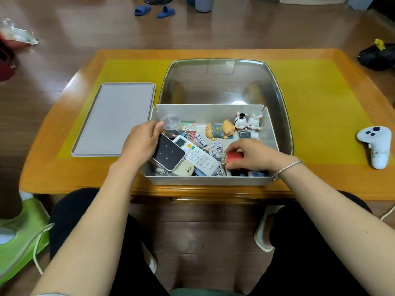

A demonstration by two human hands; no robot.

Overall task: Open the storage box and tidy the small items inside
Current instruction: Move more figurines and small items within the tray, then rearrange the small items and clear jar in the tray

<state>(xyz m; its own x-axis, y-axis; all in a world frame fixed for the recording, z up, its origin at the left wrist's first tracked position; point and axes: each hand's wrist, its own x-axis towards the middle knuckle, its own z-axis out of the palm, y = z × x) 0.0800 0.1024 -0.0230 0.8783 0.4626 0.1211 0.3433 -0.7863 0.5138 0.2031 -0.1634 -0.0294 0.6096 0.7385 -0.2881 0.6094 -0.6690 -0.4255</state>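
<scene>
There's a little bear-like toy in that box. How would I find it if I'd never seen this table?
Start at the open grey storage box on the yellow-matted wooden table. Along its far wall, just left of two small white rabbit figurines, lies the orange bear figurine in a blue-grey top. It alone is orange and lying down.

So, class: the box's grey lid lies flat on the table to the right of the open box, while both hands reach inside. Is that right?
Not quite. The head view shows the grey lid lying flat on the table to the left of the open box, not the right. The rest holds: the left hand and right hand both reach inside the box.
</scene>
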